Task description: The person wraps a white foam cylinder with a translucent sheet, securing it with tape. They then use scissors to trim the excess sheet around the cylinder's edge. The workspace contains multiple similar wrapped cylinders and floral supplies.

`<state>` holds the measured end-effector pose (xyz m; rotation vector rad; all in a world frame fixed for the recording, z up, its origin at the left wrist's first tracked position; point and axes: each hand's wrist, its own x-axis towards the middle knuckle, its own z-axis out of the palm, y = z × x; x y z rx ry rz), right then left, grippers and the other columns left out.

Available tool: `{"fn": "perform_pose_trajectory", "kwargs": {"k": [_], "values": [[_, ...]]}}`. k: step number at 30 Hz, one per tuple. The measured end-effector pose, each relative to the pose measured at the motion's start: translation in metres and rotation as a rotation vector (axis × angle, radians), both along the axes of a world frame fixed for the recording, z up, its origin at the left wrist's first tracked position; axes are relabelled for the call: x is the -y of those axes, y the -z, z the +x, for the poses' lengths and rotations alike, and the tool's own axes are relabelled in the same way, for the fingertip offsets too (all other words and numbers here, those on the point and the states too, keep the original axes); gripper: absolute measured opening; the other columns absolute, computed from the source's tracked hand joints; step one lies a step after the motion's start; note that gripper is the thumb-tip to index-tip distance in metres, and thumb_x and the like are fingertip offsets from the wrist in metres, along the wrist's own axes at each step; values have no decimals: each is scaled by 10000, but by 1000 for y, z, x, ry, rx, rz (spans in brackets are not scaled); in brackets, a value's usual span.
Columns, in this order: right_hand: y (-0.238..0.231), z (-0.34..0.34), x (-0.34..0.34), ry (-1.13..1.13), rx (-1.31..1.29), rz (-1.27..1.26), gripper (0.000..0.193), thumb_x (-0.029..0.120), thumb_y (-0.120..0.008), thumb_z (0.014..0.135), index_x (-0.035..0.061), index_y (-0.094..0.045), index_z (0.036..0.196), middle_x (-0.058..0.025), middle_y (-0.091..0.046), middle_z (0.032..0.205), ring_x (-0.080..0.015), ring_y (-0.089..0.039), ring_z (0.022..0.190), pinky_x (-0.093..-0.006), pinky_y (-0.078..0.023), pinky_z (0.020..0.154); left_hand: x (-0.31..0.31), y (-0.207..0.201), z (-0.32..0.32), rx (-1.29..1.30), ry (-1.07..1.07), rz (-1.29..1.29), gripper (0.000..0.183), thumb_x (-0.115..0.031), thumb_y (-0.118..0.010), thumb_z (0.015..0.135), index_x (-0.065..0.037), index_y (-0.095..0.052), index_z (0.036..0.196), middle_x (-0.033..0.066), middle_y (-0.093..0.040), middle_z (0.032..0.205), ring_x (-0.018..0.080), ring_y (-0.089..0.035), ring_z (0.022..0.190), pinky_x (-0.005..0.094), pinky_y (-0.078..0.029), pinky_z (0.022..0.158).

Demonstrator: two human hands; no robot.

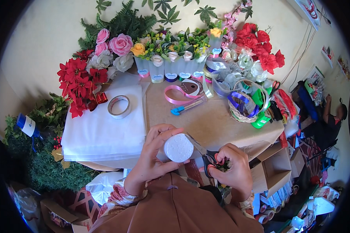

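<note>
A white foam disc, round and speckled, is gripped at its edge by my left hand, fingers above and thumb below. My right hand has its fingers through the black and orange handles of a pair of scissors. The blades point up and left and lie against or just beside the disc's right edge; whether they touch it I cannot tell. Beyond my hands on the brown-covered table rest a blue utility knife and a loop of pink ribbon. A tape roll lies on white sheets to the left.
Along the back stand white flower cups between red poinsettias and red flowers. A wicker basket with purple ribbon sits at right. An open cardboard box is below the table's right edge. Another person is at far right.
</note>
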<state>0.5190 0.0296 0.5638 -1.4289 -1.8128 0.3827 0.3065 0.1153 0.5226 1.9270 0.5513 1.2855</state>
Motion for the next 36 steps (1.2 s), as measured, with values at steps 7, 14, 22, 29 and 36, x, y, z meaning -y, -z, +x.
{"fn": "perform_pose_trajectory", "kwargs": {"k": [7,14,22,29,36], "values": [[0,2,2,-3,-10,12,277,69,-757,599,20,-498,684,-77,-484,633,-210,-499,565,-310,-416,521,-3,2,-1,57,40,-44,727,-84,-832,570,-42,-486,1208,107,-468,1132,220,-473,1080,326,-369,926],[-1,-1,-1,8,-4,14,322,99,-789,577,22,-491,674,-72,-486,639,-195,-495,551,-299,-417,502,-6,5,0,145,118,-45,662,-71,-824,592,-63,-460,1146,112,-502,1148,244,-476,1113,370,-365,951],[-7,-3,0,31,18,18,351,123,-807,570,23,-487,672,-68,-483,637,-186,-496,553,-291,-427,507,-4,6,1,137,158,-73,640,-107,-808,631,-65,-466,1171,113,-541,1173,260,-459,1146,391,-339,974],[-4,2,1,-8,22,16,320,84,-778,580,25,-477,671,-74,-481,634,-201,-487,553,-304,-415,508,-5,5,-1,134,203,-99,650,-110,-806,638,-67,-463,1188,106,-550,1185,258,-435,1177,397,-320,995],[-3,4,3,-8,3,0,294,69,-763,593,22,-487,682,-73,-498,650,-204,-498,565,-309,-423,520,-9,3,-6,88,257,-109,695,-96,-810,607,-33,-449,1198,133,-525,1189,266,-403,1220,397,-285,1025]]}}
